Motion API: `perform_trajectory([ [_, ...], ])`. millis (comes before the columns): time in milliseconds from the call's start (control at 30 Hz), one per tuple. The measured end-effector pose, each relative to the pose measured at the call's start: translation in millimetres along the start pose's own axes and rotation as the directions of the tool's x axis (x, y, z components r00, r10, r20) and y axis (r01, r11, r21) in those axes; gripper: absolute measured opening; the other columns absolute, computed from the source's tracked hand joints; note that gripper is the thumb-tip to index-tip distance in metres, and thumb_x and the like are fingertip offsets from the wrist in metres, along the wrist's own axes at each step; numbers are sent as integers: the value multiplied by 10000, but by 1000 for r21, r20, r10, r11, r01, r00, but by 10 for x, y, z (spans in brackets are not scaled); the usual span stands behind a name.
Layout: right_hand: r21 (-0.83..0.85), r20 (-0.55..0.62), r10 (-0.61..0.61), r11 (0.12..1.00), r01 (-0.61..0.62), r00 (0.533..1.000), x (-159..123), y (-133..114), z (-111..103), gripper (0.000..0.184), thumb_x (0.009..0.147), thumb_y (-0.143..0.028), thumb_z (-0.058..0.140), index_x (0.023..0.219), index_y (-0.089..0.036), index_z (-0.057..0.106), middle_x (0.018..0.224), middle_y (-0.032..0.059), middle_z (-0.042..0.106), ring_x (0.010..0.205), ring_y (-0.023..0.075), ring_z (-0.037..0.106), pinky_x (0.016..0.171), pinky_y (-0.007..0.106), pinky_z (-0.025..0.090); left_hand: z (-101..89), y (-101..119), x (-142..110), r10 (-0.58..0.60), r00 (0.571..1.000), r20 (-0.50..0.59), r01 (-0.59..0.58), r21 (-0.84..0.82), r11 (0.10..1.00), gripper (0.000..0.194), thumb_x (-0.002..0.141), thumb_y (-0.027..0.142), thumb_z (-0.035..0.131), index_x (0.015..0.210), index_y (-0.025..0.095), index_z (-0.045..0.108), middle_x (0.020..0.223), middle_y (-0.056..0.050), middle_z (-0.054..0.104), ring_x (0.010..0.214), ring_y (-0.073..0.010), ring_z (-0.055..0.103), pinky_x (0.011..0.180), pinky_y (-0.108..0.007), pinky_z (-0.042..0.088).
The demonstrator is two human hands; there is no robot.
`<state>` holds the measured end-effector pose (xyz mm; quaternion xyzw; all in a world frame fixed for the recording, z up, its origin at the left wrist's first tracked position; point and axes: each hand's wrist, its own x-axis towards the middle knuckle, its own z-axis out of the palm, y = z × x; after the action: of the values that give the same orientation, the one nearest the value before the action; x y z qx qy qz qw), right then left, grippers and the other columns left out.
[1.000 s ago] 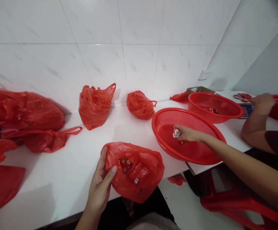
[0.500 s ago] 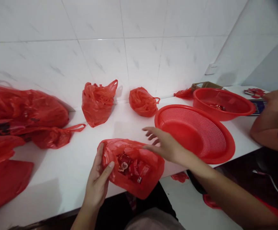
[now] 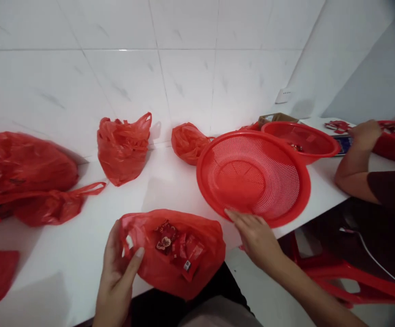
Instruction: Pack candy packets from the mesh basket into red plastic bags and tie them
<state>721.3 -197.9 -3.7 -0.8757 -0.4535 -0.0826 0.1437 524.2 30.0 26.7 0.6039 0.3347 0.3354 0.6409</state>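
My left hand [image 3: 117, 268] grips the left edge of a red plastic bag [image 3: 180, 252] lying at the front of the white counter [image 3: 170, 181]; small red packets show through the bag. My right hand [image 3: 257, 234] holds the near rim of a red mesh basket [image 3: 254, 177], which is tilted up so that its inside faces me. The thumb side is hidden under the rim.
Two knotted red bags [image 3: 124, 145] [image 3: 187, 143] stand by the tiled wall, and more red bags [image 3: 23, 181] pile at the left. A second red basin [image 3: 301, 141] sits behind the basket. Another person's arm [image 3: 357, 159] rests at the right; a red stool [image 3: 340, 281] stands below.
My right hand left the basket, passed over the bag, then took the basket's near rim and tipped it up. The left hand kept its hold on the bag.
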Motion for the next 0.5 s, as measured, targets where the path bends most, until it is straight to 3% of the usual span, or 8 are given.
perform_trajectory([
  [100, 47, -191, 54, 998, -45, 980, 220, 113, -180, 493, 891, -76, 339, 1337, -201, 509, 1286, 109, 596, 1157, 260, 565, 960, 488, 421, -16, 41, -58, -7, 999, -47, 7, -13, 1000, 838, 743, 395, 739, 1432, 490, 273, 1499, -4, 347, 1293, -289, 442, 1053, -466, 401],
  [167, 144, -313, 53, 990, -8, 948, 240, 54, -241, 409, 919, -154, 384, 1291, -233, 534, 1322, 101, 561, 1228, 265, 509, 1030, 501, 374, -58, 16, -87, -19, 996, -86, 18, -16, 1000, 878, 721, 410, 753, 1440, 484, 255, 1436, -22, 415, 1187, -256, 531, 983, -414, 467],
  [233, 292, -320, 44, 955, 54, 946, 153, -80, -199, 360, 915, -214, 442, 1258, -269, 538, 1326, 90, 545, 1251, 257, 486, 1045, 478, 384, -122, -51, -108, -49, 994, -96, 46, -38, 998, 831, 721, 432, 747, 1430, 436, 314, 1323, -30, 521, 1109, -227, 573, 941, -375, 485],
  [267, 376, -267, 58, 925, 49, 962, 86, -153, -136, 365, 906, -247, 473, 1267, -277, 519, 1322, 92, 541, 1233, 257, 499, 1022, 466, 416, -159, -94, -117, -69, 993, -93, 65, -47, 997, 751, 728, 448, 737, 1394, 394, 394, 1249, -30, 575, 1081, -219, 584, 927, -359, 486],
  [333, 539, -59, 125, 839, -74, 990, -50, -269, 42, 485, 880, -326, 537, 1348, -267, 425, 1330, 115, 524, 1159, 263, 549, 936, 453, 490, -234, -182, -137, -117, 990, -74, 113, -49, 992, 526, 740, 474, 721, 1212, 290, 580, 1096, -27, 651, 1030, -209, 600, 901, -328, 486],
  [400, 660, 184, 177, 706, -255, 967, -131, -328, 216, 588, 856, -384, 572, 1386, -237, 364, 1292, 131, 548, 1067, 257, 598, 871, 445, 526, -299, -247, -157, -161, 986, -53, 159, -39, 986, 362, 734, 475, 729, 978, 217, 657, 957, -23, 684, 942, -193, 618, 857, -296, 494],
  [500, 814, 406, 16, 448, -370, 914, -66, -324, 272, 372, 877, -395, 539, 1200, -212, 529, 1103, 82, 647, 1009, 230, 624, 876, 414, 523, -362, -236, -141, -213, 977, -7, 211, -73, 975, 295, 709, 438, 767, 820, 191, 648, 827, -3, 688, 770, -144, 612, 730, -238, 511],
])
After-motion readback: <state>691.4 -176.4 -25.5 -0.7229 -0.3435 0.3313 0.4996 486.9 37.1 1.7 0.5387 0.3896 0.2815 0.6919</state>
